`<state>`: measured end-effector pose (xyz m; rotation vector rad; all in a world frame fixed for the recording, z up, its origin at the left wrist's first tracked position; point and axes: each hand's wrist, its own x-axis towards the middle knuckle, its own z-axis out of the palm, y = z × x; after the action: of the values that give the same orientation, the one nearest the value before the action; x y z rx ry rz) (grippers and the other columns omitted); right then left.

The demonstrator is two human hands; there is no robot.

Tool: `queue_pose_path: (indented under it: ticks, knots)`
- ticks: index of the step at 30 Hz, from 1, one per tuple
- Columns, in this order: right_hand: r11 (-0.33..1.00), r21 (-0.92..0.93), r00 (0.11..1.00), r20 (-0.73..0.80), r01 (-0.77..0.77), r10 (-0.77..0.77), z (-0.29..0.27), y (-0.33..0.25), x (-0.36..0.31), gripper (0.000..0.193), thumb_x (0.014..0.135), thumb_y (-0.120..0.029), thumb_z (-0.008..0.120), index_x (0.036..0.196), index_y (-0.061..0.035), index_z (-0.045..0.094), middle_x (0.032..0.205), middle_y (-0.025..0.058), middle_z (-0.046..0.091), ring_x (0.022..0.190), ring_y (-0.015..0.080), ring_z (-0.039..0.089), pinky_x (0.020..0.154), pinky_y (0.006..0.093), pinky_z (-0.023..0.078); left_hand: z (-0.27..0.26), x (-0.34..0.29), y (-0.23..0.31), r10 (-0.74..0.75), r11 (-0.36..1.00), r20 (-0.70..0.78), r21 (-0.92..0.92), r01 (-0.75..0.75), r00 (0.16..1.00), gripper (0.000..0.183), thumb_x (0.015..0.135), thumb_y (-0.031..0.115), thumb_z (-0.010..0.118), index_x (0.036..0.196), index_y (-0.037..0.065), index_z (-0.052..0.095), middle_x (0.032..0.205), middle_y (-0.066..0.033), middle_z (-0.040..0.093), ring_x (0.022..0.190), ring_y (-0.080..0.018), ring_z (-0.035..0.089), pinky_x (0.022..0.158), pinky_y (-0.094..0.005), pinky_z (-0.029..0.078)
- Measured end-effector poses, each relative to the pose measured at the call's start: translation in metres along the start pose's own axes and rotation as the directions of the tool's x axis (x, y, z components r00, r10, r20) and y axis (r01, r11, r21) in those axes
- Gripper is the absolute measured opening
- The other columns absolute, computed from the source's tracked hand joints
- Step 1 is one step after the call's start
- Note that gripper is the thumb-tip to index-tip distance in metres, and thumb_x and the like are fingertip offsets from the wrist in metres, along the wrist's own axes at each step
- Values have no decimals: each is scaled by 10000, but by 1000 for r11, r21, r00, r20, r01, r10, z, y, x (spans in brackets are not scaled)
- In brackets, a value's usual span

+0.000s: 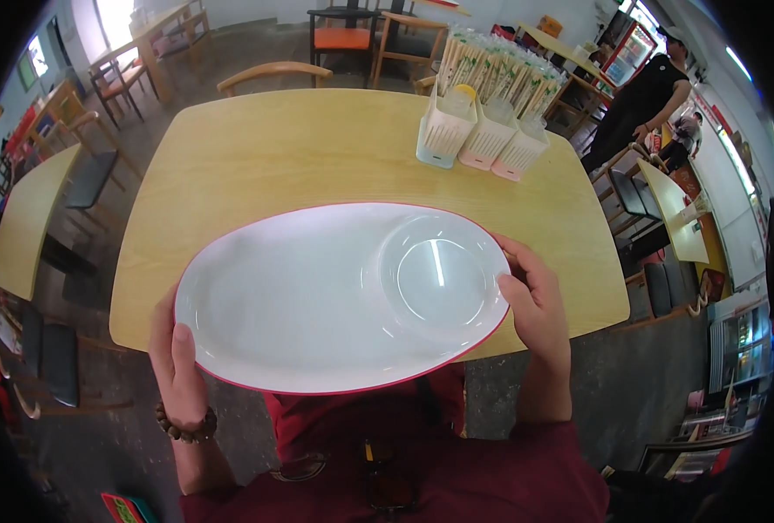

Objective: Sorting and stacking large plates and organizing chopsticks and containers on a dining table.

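Between my two hands is a white oval plate (282, 296) with a red rim and a round compartment at its right end. Nothing lies on it, and its glossy surface reflects a light. My left hand (177, 353) grips the left edge, thumb on top and the other fingers out of sight beneath. At the right edge my right hand (535, 296) holds the plate the same way, thumb on the rim. The plate is held level over the near edge of the light wooden table (256, 166); whether it touches the tabletop I cannot tell.
Pale plastic holders (489, 139) with several wrapped chopsticks stand at the table's far right corner. A wooden chair (273, 74) is behind the far edge. Another table (34, 227) is on the left. A person in black (644, 105) stands at the far right.
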<state>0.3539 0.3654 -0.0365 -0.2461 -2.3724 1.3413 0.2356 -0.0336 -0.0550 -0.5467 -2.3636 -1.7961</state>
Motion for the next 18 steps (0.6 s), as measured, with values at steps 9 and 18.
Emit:
queue_pose_path:
  ticks: [9,18]
  knots:
    - [874,152,865,294,-462,406,-6,4,-30,610,1084,-432,307,1339,72,539,1179,167,662,1072,214,611,946,338,473,-1,-41,-48,-355,723,60,-615,315,933,618,1077,516,336,1476,55,436,1421,-79,541,1278,-200,532,1058,-387,429]
    - [803,335,865,286,-493,412,1,-12,-27,609,1072,-417,360,1420,71,468,1252,134,633,1134,193,589,975,327,461,4,-39,-38,-259,748,118,-604,276,959,617,1070,492,389,1500,51,383,1415,-71,535,1261,-205,540,1035,-380,452]
